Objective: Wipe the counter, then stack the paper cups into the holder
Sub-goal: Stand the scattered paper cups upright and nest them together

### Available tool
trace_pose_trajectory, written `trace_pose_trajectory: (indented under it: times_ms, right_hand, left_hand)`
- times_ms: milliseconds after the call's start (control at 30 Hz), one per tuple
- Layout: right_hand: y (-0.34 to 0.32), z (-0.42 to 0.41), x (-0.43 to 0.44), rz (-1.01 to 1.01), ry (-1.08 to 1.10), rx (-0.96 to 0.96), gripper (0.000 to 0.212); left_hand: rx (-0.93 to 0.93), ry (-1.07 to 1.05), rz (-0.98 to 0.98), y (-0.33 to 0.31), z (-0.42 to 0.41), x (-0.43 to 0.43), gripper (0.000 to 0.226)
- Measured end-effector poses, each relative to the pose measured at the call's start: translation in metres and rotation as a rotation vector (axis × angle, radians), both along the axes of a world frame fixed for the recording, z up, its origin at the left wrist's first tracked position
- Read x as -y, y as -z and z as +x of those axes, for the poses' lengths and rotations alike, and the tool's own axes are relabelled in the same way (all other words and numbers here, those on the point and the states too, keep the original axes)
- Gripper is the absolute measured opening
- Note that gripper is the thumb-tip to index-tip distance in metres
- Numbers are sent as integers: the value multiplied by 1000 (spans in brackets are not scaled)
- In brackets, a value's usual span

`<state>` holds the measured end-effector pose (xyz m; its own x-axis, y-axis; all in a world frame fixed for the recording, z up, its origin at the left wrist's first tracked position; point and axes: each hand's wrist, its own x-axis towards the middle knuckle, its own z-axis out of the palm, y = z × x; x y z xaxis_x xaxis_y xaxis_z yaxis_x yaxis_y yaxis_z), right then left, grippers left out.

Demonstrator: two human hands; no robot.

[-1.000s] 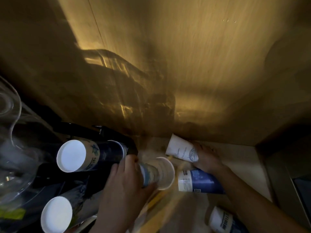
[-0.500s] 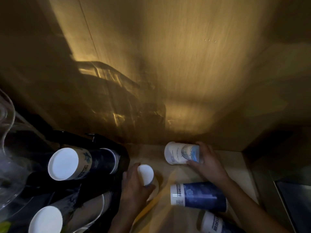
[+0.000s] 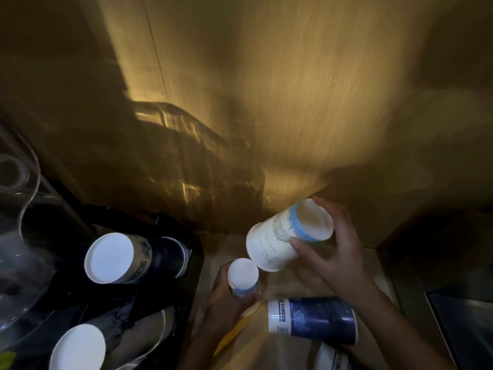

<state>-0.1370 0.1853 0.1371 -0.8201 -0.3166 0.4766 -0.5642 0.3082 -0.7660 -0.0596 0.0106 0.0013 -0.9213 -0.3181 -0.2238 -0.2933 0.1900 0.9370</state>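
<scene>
My right hand (image 3: 330, 252) grips a white paper cup with a light-blue rim band (image 3: 277, 241), lifted and tilted, its mouth facing up and right. My left hand (image 3: 229, 303) holds a smaller white cup (image 3: 242, 275) upside down, base up, just below and left of the raised cup; the two nearly touch. A dark-blue cup (image 3: 314, 320) lies on its side on the pale counter (image 3: 373, 265) under my right forearm. Part of another cup (image 3: 330, 359) shows at the bottom edge. The black holder (image 3: 194, 263) on the left carries two inverted cup stacks (image 3: 117, 257) (image 3: 80, 348).
A wood-grain wall (image 3: 266, 89) rises behind the counter, lit from below. Clear glassware (image 3: 16, 222) stands at the far left. A dark metal surface (image 3: 469, 321) lies at the right edge. A yellow strip (image 3: 232, 335) lies on the counter under my left wrist.
My right hand has lifted the white cup off the counter and tipped its mouth upward. My left hand turned its cup base-up and brought it under the raised cup.
</scene>
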Motion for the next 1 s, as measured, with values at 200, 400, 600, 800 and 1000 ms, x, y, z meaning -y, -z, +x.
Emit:
trace_pose_trajectory:
  times_ms: [200, 400, 600, 800, 1000]
  right_hand:
    - [8, 23, 23, 213, -168, 52, 63]
    - [34, 23, 34, 349, -185, 103, 65]
    - [58, 21, 34, 448, -206, 106, 66]
    - [98, 23, 41, 520, -237, 162, 71]
    - [109, 7, 43, 543, -273, 196, 72]
  left_hand:
    - [-67, -2, 157, 2, 2, 1, 79]
    - [-126, 62, 164, 0, 2, 2, 70]
    - [24, 83, 173, 5, 15, 14, 101]
    - [-95, 94, -31, -2, 17, 2, 81]
    - [-150, 77, -73, 6, 5, 4, 61]
